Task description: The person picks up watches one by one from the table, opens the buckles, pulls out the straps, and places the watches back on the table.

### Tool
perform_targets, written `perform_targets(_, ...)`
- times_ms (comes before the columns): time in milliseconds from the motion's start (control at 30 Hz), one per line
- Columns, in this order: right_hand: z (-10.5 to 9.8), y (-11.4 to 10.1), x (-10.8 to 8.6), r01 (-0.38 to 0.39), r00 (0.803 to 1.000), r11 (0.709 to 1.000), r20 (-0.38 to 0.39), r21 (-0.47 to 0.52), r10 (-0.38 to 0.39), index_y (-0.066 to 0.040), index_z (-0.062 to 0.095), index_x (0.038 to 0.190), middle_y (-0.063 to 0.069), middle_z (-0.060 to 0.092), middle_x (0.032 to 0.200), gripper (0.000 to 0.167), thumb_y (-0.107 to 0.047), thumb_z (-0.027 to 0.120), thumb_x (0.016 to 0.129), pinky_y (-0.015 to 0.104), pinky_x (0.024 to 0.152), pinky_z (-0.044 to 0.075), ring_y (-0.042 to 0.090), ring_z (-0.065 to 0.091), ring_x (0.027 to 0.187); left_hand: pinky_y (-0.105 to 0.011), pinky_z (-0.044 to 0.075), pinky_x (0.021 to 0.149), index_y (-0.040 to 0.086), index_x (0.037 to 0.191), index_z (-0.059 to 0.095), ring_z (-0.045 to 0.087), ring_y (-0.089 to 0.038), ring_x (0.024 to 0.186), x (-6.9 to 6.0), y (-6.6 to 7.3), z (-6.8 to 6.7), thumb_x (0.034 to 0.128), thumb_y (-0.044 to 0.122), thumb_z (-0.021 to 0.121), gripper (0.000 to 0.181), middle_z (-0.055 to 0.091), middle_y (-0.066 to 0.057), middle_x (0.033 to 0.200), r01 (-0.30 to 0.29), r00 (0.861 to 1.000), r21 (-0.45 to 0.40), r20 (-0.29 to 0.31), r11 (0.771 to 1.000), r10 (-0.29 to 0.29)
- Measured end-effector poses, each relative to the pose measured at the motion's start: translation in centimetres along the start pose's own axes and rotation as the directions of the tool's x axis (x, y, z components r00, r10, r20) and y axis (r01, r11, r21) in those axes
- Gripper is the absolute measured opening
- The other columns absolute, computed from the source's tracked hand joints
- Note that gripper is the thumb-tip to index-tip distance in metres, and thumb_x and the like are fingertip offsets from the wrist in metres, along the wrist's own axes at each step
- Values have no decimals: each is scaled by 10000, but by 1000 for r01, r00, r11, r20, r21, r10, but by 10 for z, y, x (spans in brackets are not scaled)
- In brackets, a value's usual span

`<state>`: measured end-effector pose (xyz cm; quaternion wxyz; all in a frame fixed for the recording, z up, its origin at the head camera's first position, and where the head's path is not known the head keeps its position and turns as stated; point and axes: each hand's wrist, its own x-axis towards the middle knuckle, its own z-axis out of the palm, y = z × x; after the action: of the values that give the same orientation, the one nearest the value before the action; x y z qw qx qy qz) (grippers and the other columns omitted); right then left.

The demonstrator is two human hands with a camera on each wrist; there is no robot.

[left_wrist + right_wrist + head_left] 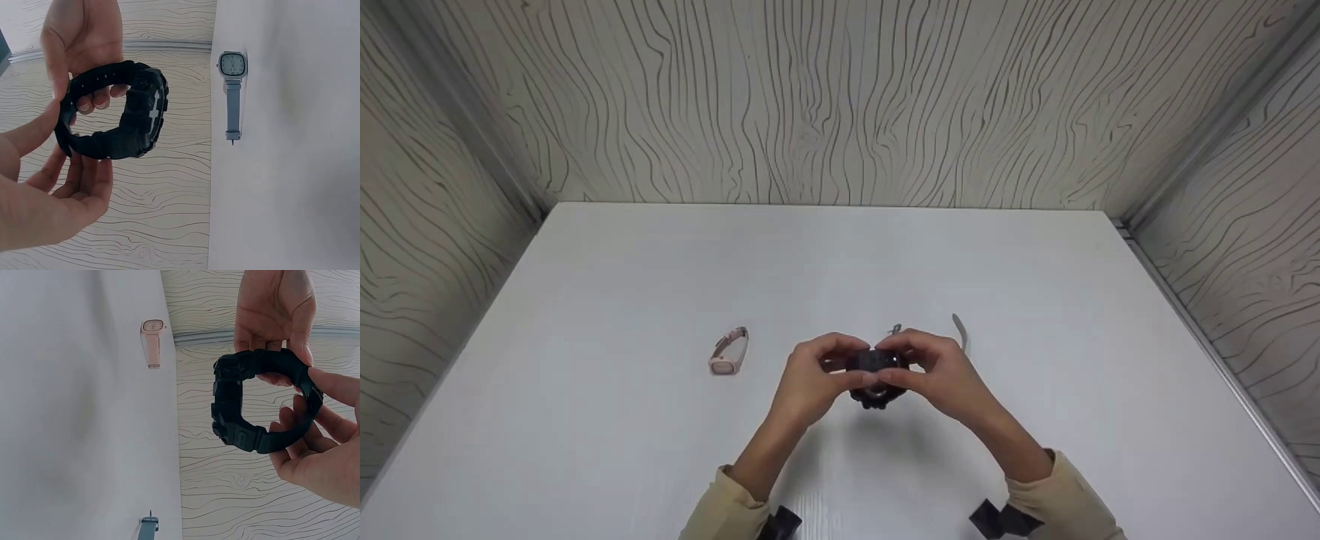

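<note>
Nearest the camera, your beige sleeves [724,511] are pushed back off the wrists, with small dark wrist mounts [781,523] just inside them, nearer you than the grip. Beyond them, your left hand [815,379] and your right hand [943,375] meet almost fingertip to fingertip, both grasping a black watch [875,361]. You pinch its strap between thumb and fingers, one hand to either side, and hold the watch up off the white table [585,300], right between your hands. The strap curves round in a loop; you cannot tell from here whether its buckle is fastened. The chunky case hangs below your fingertips, on the table side of the grip. To the left of the grip, well apart from your left hand, a pink watch [724,367] lies on the table with its band curved into a loop. Just beyond your right hand, partly hidden by it from above, lies a blue-grey watch [233,93] with a squarish face. Past the grip and the table's far edge stands a wood-grain patterned wall [810,112].
</note>
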<state>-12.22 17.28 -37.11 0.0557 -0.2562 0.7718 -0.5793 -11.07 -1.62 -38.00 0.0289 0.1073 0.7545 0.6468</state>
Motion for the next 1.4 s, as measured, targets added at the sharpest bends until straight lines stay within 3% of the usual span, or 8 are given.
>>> perform_targets(300,-1,2,0,-25,1000,999,0,22,25,16,623,1044,139,585,1010,237,-65,666,825,285,782,481,196,560,873,-313,491,826,47,1045,650,596,-206,938,1,3,-2,761,78,732,298,625,-52,972,16,999,32,30,999,-16)
perform_targets(533,-1,1,1,-15,1000,1000,5,25,15,10,626,1047,132,591,1004,233,-63,661,829,301,802,479,194,563,882,-319,492,820,48,1026,658,599,-207,931,1,3,-3,761,86,735,279,627,-48,975,-4,999,42,33,999,2)
perform_targets(1000,-1,0,0,-10,1000,999,26,-33,11,-23,632,1058,89,599,987,236,-108,660,840,291,812,474,189,567,868,-335,489,823,61,1017,667,593,-196,912,1,3,-2,751,87,743,279,630,-35,958,-15,1000,86,16,996,14)
perform_targets(1400,-1,0,0,-14,1000,1000,-2,-23,14,-13,644,1047,106,597,975,239,-91,673,823,293,819,476,201,569,881,-312,489,820,56,1042,662,601,-197,919,1,0,-3,756,113,744,304,636,-50,981,-10,999,52,38,999,9)
